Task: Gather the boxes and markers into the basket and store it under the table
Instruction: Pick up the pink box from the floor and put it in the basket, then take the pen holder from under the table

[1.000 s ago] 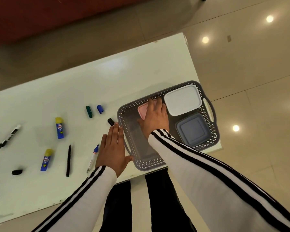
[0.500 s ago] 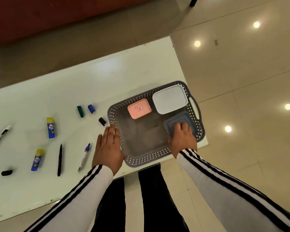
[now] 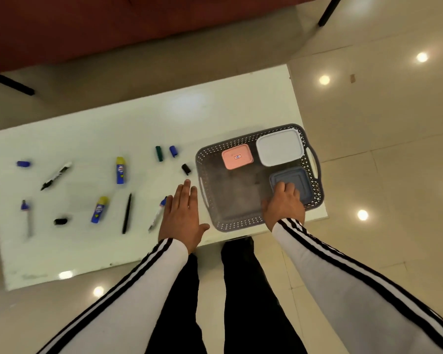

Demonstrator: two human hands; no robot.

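A grey perforated basket (image 3: 241,222) stands on the right end of the white table (image 3: 215,116). Inside lie a pink box (image 3: 237,157), a white box (image 3: 279,146) and a blue-grey box (image 3: 298,180). My right hand (image 3: 283,205) reaches over the basket's near rim, fingers lying on the blue-grey box's lid. My left hand (image 3: 182,215) lies flat on the table just left of the basket. A white marker with a blue tip (image 3: 157,217) lies beside that hand. Further left lie a black pen (image 3: 127,213), a black-and-white marker (image 3: 56,175) and a blue-tipped marker (image 3: 27,218).
Two blue glue sticks with yellow caps (image 3: 120,170) (image 3: 99,209) lie among the markers. Loose caps are scattered about: green (image 3: 159,153), blue (image 3: 173,151), black (image 3: 186,169), black (image 3: 61,221) and blue (image 3: 23,164). Tiled floor surrounds the table; my legs stand at its near edge.
My right hand has left the pink box and moved right and nearer onto the blue-grey box. The left hand has stayed flat on the table.
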